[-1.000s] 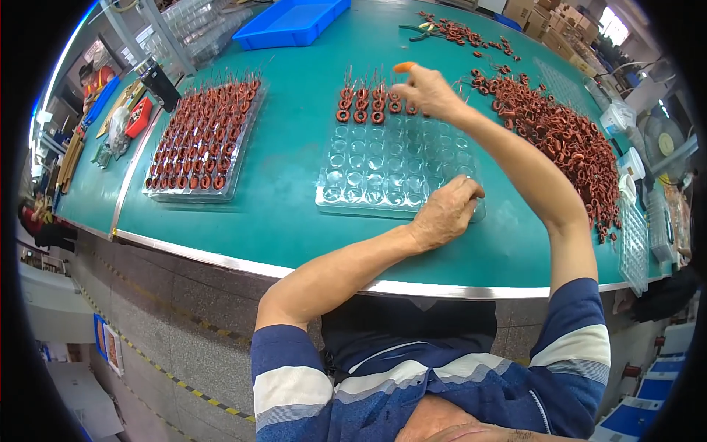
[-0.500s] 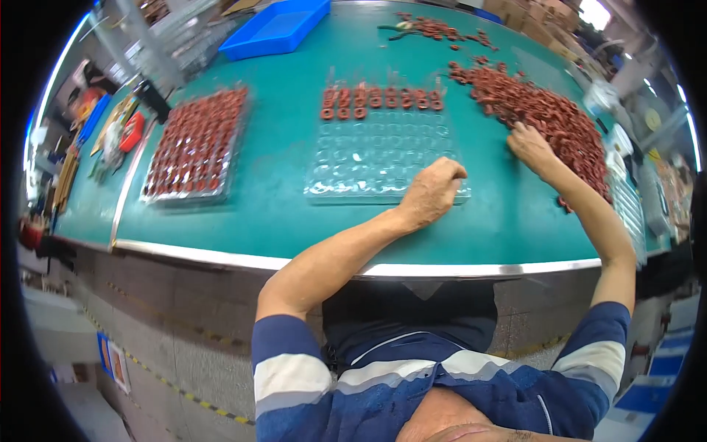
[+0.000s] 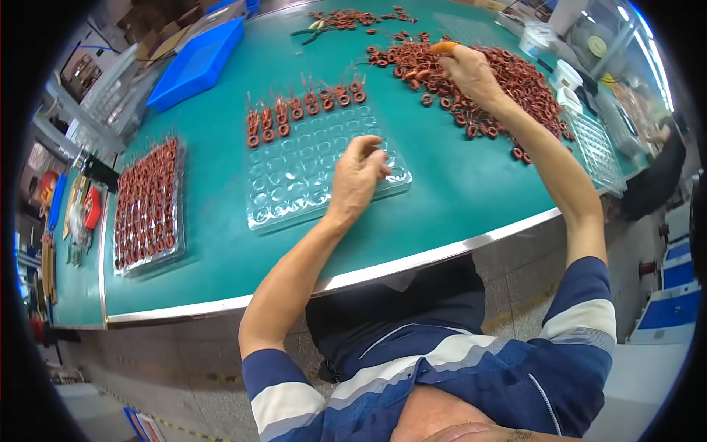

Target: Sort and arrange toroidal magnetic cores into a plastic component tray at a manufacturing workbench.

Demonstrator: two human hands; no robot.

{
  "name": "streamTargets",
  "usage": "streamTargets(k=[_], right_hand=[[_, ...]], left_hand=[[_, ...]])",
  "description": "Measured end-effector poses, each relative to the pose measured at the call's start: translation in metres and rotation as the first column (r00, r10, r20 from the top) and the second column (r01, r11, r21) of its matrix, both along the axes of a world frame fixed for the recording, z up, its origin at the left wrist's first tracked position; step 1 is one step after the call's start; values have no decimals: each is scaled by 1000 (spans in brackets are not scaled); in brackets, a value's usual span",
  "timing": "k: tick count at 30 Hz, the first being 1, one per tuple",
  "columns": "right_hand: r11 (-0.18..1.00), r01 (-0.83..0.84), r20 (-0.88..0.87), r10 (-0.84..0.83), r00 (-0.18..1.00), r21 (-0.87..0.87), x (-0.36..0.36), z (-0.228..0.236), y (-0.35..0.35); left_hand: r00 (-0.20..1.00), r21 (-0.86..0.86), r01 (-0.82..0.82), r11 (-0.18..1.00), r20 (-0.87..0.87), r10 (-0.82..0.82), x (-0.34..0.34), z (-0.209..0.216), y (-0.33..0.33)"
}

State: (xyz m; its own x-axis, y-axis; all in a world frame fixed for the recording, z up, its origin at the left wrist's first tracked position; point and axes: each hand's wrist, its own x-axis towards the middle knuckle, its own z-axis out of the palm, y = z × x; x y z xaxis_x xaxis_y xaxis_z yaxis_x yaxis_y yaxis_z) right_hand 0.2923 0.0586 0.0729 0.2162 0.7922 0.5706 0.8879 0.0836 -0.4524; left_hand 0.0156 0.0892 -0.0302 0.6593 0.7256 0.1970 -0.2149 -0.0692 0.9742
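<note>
Rings heaped, clear dimpled tray, left hand loosely parted, right hand grip unclear

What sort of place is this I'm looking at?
Most likely a small-parts factory or assembly workshop. A long green worktable bears a big heap of reddish-brown rings, beside a clear pocketed tray partly filled with similar rings; a packed tray stands further left.

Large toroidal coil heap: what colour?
The toroidal coil heap is reddish-brown, clearest in the head view.

Free tabletop between loaded tray and clear tray, ring heap (sprawling) barring right
</note>
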Motion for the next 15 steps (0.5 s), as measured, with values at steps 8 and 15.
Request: streamTargets(k=[8, 15], right_hand=[[950, -307, -218, 310, 925, 52, -104, -8, -34], [933, -271, -409, 348, 844, 236, -107, -40, -39]], left_hand=[[871, -449, 467, 762, 382, -308, -3, 26, 9], [909, -331, 344, 879, 351, -224, -3, 21, 20]])
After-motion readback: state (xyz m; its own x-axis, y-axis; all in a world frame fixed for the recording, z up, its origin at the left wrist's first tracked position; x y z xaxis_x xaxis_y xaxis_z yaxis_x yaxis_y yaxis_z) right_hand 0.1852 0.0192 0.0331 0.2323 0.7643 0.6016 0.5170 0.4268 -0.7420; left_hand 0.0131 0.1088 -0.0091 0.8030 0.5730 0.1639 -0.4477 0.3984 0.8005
